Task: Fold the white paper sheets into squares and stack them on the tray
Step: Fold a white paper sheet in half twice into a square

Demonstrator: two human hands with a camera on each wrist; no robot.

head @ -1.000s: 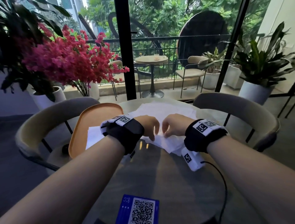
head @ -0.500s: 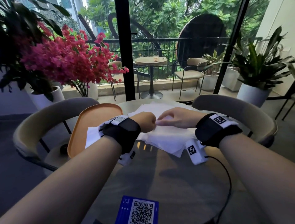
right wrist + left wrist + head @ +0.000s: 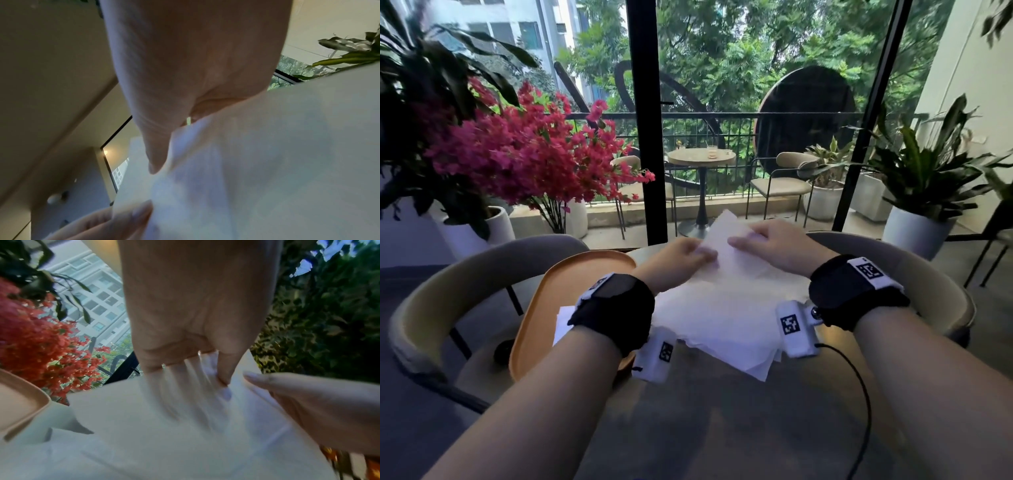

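Note:
A loose pile of white paper sheets (image 3: 722, 315) lies on the round table, right of an orange tray (image 3: 558, 291). My left hand (image 3: 681, 255) and right hand (image 3: 763, 243) meet over the far part of the pile and both pinch the top sheet (image 3: 726, 226), whose far corner stands up off the pile. In the left wrist view my left fingers (image 3: 224, 369) curl into the sheet (image 3: 164, 426) and the right thumb (image 3: 267, 381) comes in from the right. In the right wrist view my thumb (image 3: 156, 154) presses the paper (image 3: 267, 162). A white sheet (image 3: 563, 318) lies on the tray, partly hidden by my left wrist.
Two curved grey chairs (image 3: 458, 284) (image 3: 914, 260) ring the far side of the table. A red flowering plant (image 3: 517, 154) stands at the left, a potted green plant (image 3: 921, 192) at the right. A black cable (image 3: 859, 394) trails from my right wrist across the table.
Both hands have moved away from me to the far part of the pile. They pinch the top sheet, whose far corner has risen.

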